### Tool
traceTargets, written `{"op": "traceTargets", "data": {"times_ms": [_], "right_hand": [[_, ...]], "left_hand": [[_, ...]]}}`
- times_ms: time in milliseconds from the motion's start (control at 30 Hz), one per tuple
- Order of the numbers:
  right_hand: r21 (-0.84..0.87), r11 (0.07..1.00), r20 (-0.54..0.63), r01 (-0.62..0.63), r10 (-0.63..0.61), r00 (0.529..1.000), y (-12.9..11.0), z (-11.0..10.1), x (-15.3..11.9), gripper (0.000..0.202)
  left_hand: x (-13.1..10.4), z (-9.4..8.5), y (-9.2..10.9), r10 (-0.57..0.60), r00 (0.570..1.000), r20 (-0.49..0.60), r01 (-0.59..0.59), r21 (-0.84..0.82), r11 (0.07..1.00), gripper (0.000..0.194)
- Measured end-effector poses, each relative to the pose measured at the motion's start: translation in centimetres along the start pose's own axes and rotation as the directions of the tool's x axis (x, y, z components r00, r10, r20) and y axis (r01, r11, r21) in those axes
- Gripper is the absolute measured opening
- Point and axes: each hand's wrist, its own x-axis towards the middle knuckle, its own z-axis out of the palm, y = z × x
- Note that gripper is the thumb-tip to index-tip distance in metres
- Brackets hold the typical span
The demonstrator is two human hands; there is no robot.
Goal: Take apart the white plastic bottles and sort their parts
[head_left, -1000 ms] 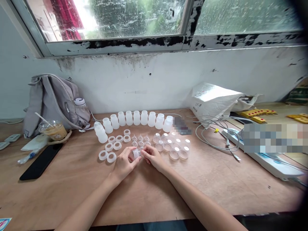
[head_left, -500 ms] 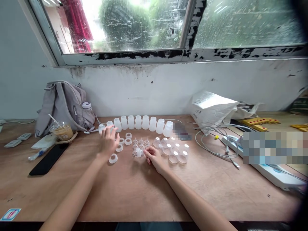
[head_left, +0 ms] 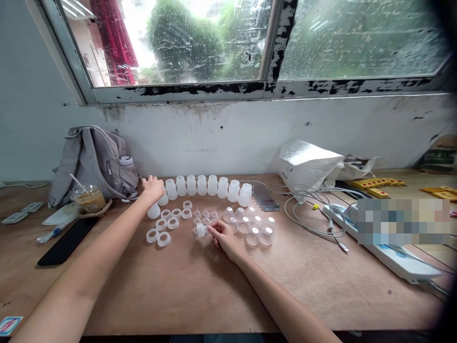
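My right hand [head_left: 222,233] pinches a small clear ribbed piece [head_left: 201,230] between thumb and forefinger, just above the table. Behind it stand several clear nipples [head_left: 205,214] with thin upright tips. My left hand [head_left: 153,187] reaches to the left end of a curved row of frosted baby bottles [head_left: 202,186]. Its fingers are curled and bent down, and what they hold, if anything, is hidden. The nearest end bottle [head_left: 154,210] stands partly behind my wrist. Translucent bottle collars [head_left: 163,239] lie to the left, and clear domed caps [head_left: 252,239] sit right of my right hand.
At the left are a grey backpack [head_left: 89,162], an iced drink cup [head_left: 89,196] and a black phone [head_left: 67,242]. Rightward lie a silver-white bag [head_left: 307,164], coiled cables [head_left: 310,224] and a white power strip [head_left: 400,262]. A window wall rises behind the table.
My left hand has moved left and farther back, from above the collars to the row's left end, uncovering more collars. My right hand keeps its pinch on the ribbed piece. The view has shifted slightly.
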Motion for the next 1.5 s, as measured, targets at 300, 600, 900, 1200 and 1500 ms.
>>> {"op": "traceTargets", "data": {"times_ms": [300, 600, 900, 1200, 1500], "right_hand": [[-0.004, 1.0, 0.001, 0.012, -0.012, 1.0, 0.0, -0.1, 0.0, 0.03], [0.007, 1.0, -0.009, 0.011, -0.011, 1.0, -0.2, 0.0, -0.1, 0.029], [0.068, 0.995, -0.155, 0.076, -0.064, 0.986, 0.3, -0.2, 0.2, 0.031], [0.171, 0.985, -0.177, 0.026, 0.005, 0.984, 0.6, -0.2, 0.0, 0.033], [0.298, 0.952, -0.073, -0.067, 0.093, 0.993, -0.6, -1.3, -0.6, 0.03]], "left_hand": [[-0.6, 0.5, -0.2, 0.09, 0.994, -0.059, -0.091, -0.003, 0.996, 0.018], [-4.0, -1.5, 2.0, 0.124, 0.893, -0.433, -0.2, -0.134, 0.971, 0.019], [-11.7, 1.2, 7.2, -0.104, 0.773, -0.626, -0.384, -0.591, 0.709, 0.003], [-13.5, 4.6, 8.3, -0.072, 0.816, -0.573, -0.435, -0.692, 0.576, 0.007], [-14.1, 7.0, 9.9, -0.038, 0.935, -0.352, -0.307, -0.861, 0.406, 0.062]]}}
